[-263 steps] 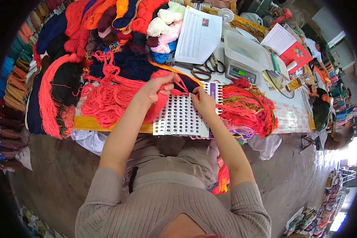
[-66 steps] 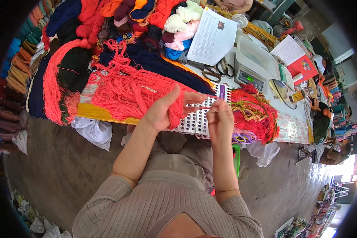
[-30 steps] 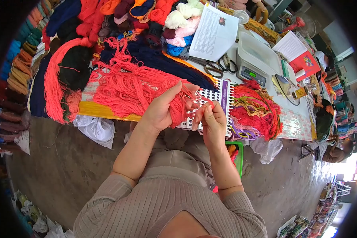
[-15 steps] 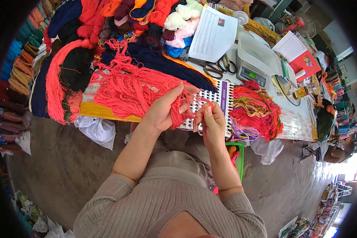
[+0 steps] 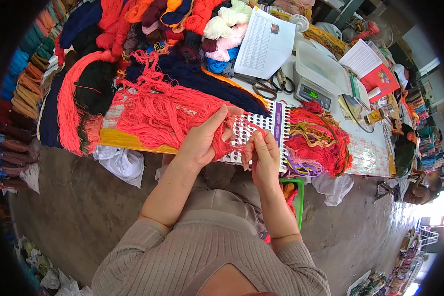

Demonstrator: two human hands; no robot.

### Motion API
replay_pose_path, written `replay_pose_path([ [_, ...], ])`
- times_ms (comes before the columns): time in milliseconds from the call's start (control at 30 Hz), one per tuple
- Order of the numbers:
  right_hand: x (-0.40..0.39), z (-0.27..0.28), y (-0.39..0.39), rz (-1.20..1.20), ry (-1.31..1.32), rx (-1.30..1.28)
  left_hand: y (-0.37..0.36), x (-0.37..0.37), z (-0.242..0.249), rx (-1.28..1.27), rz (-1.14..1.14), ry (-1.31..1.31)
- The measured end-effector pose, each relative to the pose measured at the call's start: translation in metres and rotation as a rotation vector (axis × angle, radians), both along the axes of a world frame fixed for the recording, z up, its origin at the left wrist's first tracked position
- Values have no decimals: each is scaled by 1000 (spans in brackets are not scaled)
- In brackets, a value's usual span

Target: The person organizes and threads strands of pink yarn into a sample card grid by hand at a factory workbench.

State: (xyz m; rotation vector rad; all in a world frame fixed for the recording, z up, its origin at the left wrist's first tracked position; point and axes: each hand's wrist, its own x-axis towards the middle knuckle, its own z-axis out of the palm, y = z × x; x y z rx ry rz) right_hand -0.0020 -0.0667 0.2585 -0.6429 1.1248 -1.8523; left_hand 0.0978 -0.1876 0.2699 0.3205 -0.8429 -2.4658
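Observation:
A large loose bundle of coral-red yarn lies along the table's front, with its right end gathered in my left hand. The thumb of that hand rests over the strands and its fingers curl beneath them. Just to the right, my right hand pinches a few thin strands of the same yarn between thumb and fingertips. Those strands stretch across the gap between both hands. Under them sits a white card with rows of punched holes and a purple strip. Looped through its right edge hang multicoloured threads.
Behind the yarn lie dark navy skeins and piled coloured skeins. Black scissors, a printed sheet and a digital scale with a clear tray are at the back right. A green basket stands below the table edge.
The strands between my hands are spread and drawn out a little more. Both hands stay in nearly the same place, still holding the yarn.

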Motion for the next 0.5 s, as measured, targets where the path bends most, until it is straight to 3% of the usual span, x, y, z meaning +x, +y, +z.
replay_pose_path([
  [233,1,1,0,-54,-50,6,2,1,0,-85,64,-35],
  [400,2,4,1,-66,-74,120,-1,4,5,63,57,13],
  [467,-5,5,6,167,-22,182,-3,4,9,96,17,15],
  [500,-6,3,8,209,140,230,-6,3,10,94,12,20],
])
